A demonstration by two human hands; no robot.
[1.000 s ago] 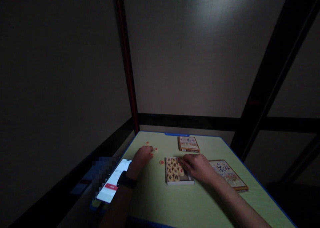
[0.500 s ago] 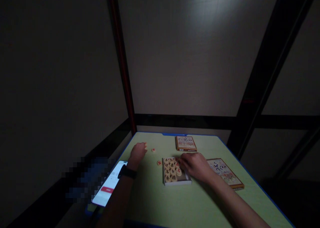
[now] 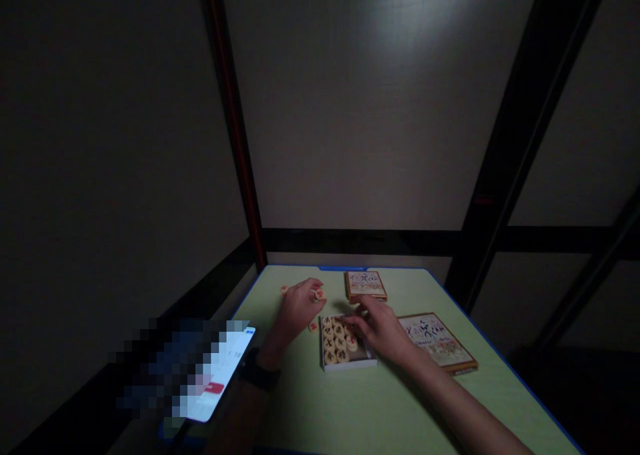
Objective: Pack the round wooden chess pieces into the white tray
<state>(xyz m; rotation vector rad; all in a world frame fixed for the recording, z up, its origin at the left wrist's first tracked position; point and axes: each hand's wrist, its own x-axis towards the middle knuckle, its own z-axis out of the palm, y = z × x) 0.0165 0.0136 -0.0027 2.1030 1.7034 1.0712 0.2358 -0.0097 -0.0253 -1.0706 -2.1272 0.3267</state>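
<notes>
My left hand [image 3: 297, 310] pinches a round Chinese chess piece [image 3: 319, 295] with a red character between thumb and fingers, just above the table. One loose piece [image 3: 284, 289] lies beyond that hand, and another red piece [image 3: 313, 326] rests beside it, left of the box. In the shallow white box tray [image 3: 350, 367], wooden pieces [image 3: 340, 344] sit in rows, mostly with black characters. My right hand [image 3: 381, 325] reaches over the tray's right side, fingers apart and fingertips at the pieces. It hides part of the tray; I see nothing held in it.
A printed flat box cover [image 3: 437, 338] lies right of the tray, partly behind my right forearm. Farther back is a second printed box [image 3: 366, 283]. A lit phone [image 3: 225, 375] lies at the left edge of the green table [image 3: 345, 415].
My left hand has moved right, toward the tray, and now shows a red piece in its fingers. My right hand's fingers have spread somewhat over the tray. The camera view has shifted slightly.
</notes>
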